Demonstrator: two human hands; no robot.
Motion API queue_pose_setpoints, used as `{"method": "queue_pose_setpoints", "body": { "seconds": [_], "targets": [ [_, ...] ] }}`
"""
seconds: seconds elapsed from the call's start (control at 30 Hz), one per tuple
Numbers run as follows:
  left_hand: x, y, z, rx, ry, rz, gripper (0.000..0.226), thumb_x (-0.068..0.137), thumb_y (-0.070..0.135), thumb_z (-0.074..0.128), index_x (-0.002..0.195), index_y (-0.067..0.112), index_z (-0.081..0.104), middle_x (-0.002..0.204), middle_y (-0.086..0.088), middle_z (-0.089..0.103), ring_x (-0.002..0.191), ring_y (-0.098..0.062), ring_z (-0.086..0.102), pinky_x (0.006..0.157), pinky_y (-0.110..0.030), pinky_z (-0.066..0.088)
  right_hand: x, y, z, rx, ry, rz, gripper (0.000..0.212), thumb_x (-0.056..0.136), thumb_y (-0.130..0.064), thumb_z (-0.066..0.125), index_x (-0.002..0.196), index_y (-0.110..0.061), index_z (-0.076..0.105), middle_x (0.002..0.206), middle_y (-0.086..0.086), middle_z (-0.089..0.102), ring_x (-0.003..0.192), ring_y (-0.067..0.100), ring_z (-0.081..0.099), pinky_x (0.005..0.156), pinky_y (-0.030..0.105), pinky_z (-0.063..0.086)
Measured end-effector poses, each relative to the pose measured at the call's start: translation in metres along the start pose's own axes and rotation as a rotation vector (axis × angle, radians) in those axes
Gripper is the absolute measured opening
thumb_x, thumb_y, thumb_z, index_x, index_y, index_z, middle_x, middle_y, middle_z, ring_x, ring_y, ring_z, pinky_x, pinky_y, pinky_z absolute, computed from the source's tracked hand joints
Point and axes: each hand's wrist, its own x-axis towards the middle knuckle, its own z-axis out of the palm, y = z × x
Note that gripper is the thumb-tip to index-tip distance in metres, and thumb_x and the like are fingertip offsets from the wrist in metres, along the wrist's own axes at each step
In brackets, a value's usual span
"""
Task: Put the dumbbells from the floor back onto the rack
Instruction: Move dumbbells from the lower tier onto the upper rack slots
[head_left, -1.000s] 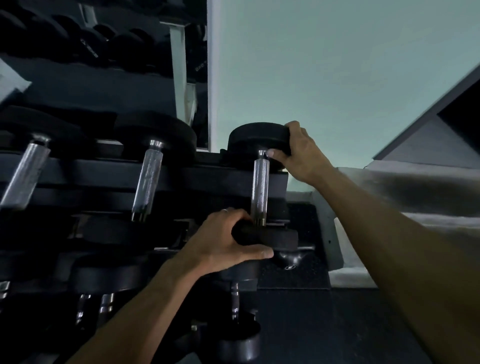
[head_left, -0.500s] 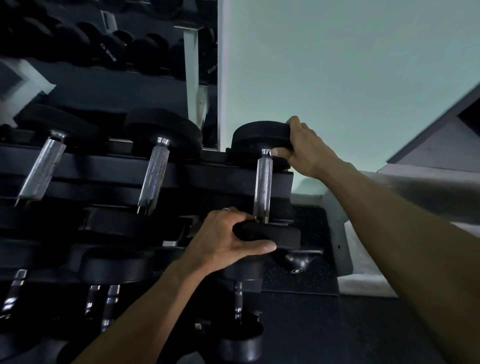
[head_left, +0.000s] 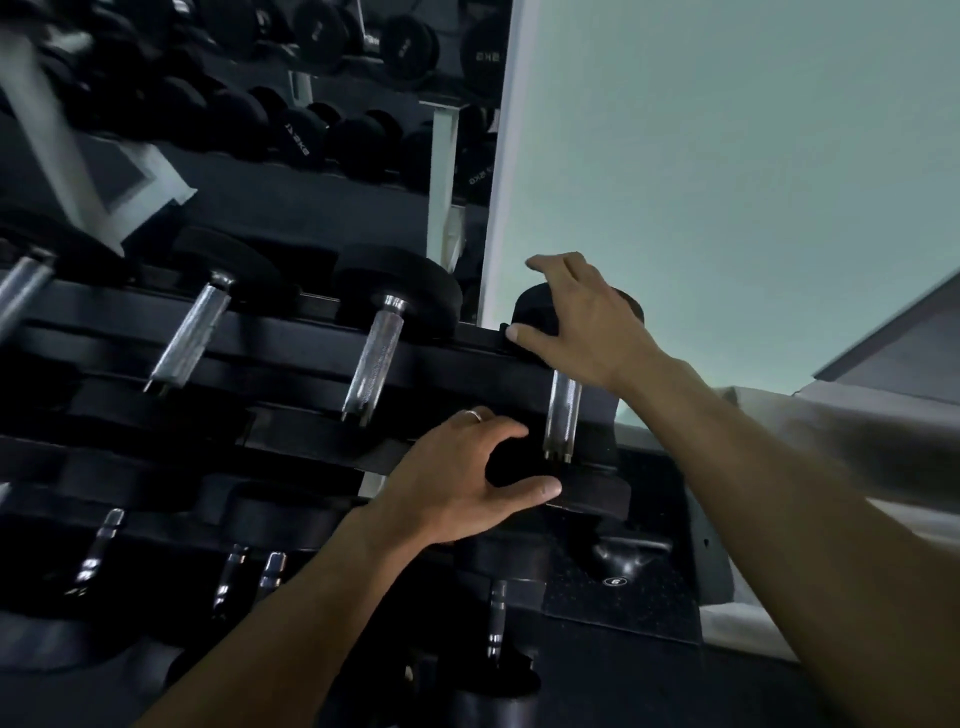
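A black dumbbell with a chrome handle (head_left: 563, 410) lies across the top tier of the dark rack (head_left: 291, 338), at its right end. My right hand (head_left: 587, 322) rests over the far head, fingers spread and mostly straight, thumb touching the head's side. My left hand (head_left: 447, 483) curls round the near head, fingers above and thumb below. Most of both heads is hidden by my hands.
Two more dumbbells (head_left: 376, 358) (head_left: 195, 332) lie to the left on the same tier, and others (head_left: 496, 618) fill the lower tiers. A kettlebell (head_left: 623, 556) stands on the dark floor right of the rack. A mirror (head_left: 311, 130) is behind, a pale wall (head_left: 727, 182) to the right.
My right hand has loosened from gripping the far head to spread fingers over it. My left hand's grip on the near head has widened. The view has shifted up and left.
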Motion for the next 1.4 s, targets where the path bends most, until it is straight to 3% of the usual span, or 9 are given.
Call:
{"method": "queue_pose_setpoints", "body": {
  "seconds": [0.17,0.3,0.37,0.47,0.6,0.83,1.4],
  "targets": [
    [-0.026,-0.028,-0.046,0.179,0.121,-0.011,0.067,0.081,0.068,0.052,0.133,0.027,0.052,0.134,0.004,0.051,0.126,-0.011,0.045,0.099,-0.022,0.031,0.020,-0.051,0.021,0.052,-0.115,-0.061,0.079,0.089,-0.044,0.063,0.150,-0.016,0.023,0.146,0.010,0.036,0.126,0.030,0.047,0.102,0.041,0.042],
    [-0.043,-0.077,-0.076,0.261,0.233,-0.004,0.073,0.072,0.074,0.049,0.125,0.024,0.057,0.120,0.004,0.058,0.120,-0.017,0.049,0.108,-0.037,0.033,0.044,-0.070,0.039,0.102,-0.170,0.036,0.085,0.089,-0.038,0.066,0.152,-0.014,0.015,0.151,0.013,0.031,0.131,0.033,0.044,0.106,0.044,0.040],
    [-0.049,-0.098,-0.085,0.244,0.169,-0.046,0.079,0.063,0.075,0.060,0.127,0.028,0.053,0.124,0.007,0.053,0.124,-0.014,0.042,0.110,-0.037,0.030,0.055,-0.075,0.049,0.106,-0.191,0.069,0.084,0.090,-0.034,0.066,0.153,-0.016,0.014,0.149,0.014,0.034,0.127,0.034,0.047,0.104,0.045,0.041],
    [-0.048,-0.122,-0.086,0.183,0.049,-0.107,0.082,0.056,0.063,0.078,0.126,0.029,0.052,0.118,0.008,0.050,0.114,-0.013,0.042,0.103,-0.032,0.036,0.065,-0.077,0.059,0.134,-0.126,0.133,0.069,0.093,-0.023,0.061,0.149,-0.022,0.022,0.132,0.015,0.048,0.114,0.035,0.055,0.096,0.043,0.045],
    [-0.041,-0.143,-0.075,0.133,0.116,-0.115,0.059,0.060,0.051,0.083,0.108,0.024,0.061,0.095,0.008,0.056,0.092,-0.014,0.052,0.085,-0.033,0.048,0.075,-0.075,0.071,0.184,-0.074,0.157,0.057,0.094,-0.016,0.059,0.143,-0.024,0.031,0.116,0.014,0.055,0.104,0.033,0.055,0.088,0.039,0.043],
    [-0.037,-0.142,-0.074,0.060,0.175,-0.123,0.055,0.053,0.043,0.089,0.097,0.018,0.068,0.085,0.005,0.060,0.083,-0.015,0.055,0.077,-0.034,0.048,0.084,-0.068,0.073,0.165,-0.083,0.106,0.047,0.091,-0.011,0.061,0.131,-0.020,0.039,0.105,0.013,0.057,0.092,0.029,0.053,0.079,0.035,0.041],
    [-0.042,-0.143,-0.072,-0.075,0.188,-0.149,0.054,0.053,0.034,0.091,0.101,0.021,0.070,0.087,0.005,0.062,0.083,-0.010,0.059,0.079,-0.033,0.051,0.095,-0.082,0.069,0.084,-0.122,0.073,0.053,0.092,-0.015,0.061,0.138,-0.023,0.035,0.108,0.014,0.054,0.095,0.033,0.054,0.079,0.036,0.041]
  ]
}}
